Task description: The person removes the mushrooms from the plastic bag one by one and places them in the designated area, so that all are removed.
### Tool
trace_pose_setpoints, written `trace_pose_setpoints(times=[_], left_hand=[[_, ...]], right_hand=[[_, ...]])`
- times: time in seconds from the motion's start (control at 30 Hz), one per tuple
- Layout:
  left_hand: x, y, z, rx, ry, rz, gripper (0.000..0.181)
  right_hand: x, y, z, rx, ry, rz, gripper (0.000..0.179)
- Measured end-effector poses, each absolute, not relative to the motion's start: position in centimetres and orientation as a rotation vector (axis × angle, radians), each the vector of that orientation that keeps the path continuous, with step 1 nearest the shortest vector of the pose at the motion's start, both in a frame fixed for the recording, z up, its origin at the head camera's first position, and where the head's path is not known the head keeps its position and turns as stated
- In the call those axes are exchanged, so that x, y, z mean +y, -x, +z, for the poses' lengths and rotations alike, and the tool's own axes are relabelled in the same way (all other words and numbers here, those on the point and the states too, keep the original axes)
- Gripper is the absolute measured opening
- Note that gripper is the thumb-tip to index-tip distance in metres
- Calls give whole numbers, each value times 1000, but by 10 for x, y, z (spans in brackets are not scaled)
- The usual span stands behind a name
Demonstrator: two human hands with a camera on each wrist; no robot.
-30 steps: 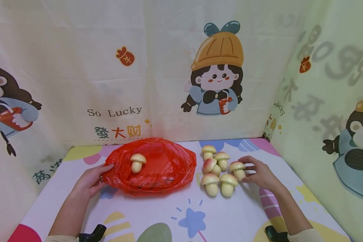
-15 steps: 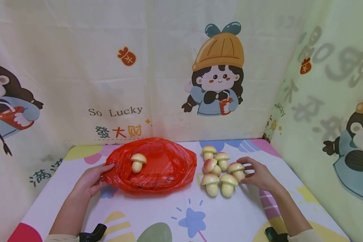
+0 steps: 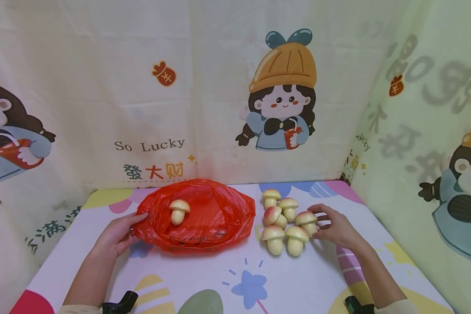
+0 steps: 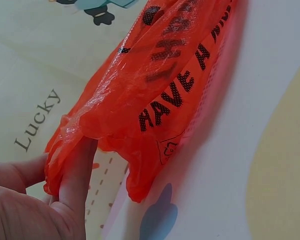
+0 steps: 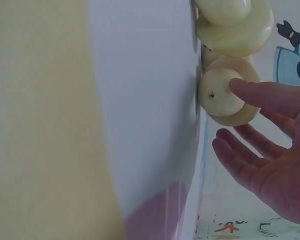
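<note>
A crinkled red plastic bag (image 3: 223, 218) lies with its mouth facing up, and my left hand (image 3: 119, 231) pinches its left edge between thumb and fingers. Black lettering runs along the bag's side in the left wrist view. Inside the mouth sits a toy mushroom (image 3: 178, 211) with a cream cap. To the bag's right stands a cluster of several more mushrooms (image 3: 274, 240). My right hand (image 3: 337, 226) touches the rightmost mushroom (image 3: 307, 221); in the right wrist view the thumb (image 5: 250, 90) overlaps its stem end, the index fingertip is hidden behind the cap, and the other fingers extend loosely.
The table (image 3: 196, 279) wears a patterned cloth with stars, stripes and pastel shapes. Printed curtains (image 3: 212, 96) close in the back and both sides. A dark wrist device (image 3: 119, 303) sits at my left cuff, another dark device (image 3: 358, 303) at the right.
My right hand and the rightmost mushroom have shifted slightly left toward the cluster, mostly in the first half second. The left hand and the bag hold their place.
</note>
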State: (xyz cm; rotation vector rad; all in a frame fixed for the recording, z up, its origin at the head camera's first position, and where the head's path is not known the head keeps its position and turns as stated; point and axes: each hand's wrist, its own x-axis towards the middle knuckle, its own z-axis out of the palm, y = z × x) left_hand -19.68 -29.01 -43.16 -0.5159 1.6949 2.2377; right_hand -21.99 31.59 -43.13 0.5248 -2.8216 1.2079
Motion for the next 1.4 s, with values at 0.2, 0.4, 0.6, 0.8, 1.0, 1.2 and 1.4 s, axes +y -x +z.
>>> trace_pose_setpoints(times=[0.2, 0.4, 0.6, 0.8, 1.0, 1.2, 1.4], left_hand=[[-291, 197, -432, 1687, 513, 2247, 86], [-291, 197, -433, 1685, 508, 2250, 87], [-290, 196, -432, 1683, 508, 2251, 88], [-288, 196, -432, 1685, 506, 2259, 87], [-288, 196, -433, 1687, 491, 2265, 85], [-287, 196, -431, 1702, 502, 2250, 85], [-287, 195, -434, 1713, 504, 2246, 83]], right_hand=[[314, 218, -427, -2814, -506, 1124, 69], [312, 216, -423, -2781, -528, 1080, 69], [309, 214, -418, -2751, -555, 1079, 66], [306, 213, -415, -2722, -550, 1051, 62], [302, 214, -414, -2669, -515, 1064, 57], [297, 217, -412, -2643, -494, 1109, 51], [287, 217, -413, -2595, -496, 1128, 47]])
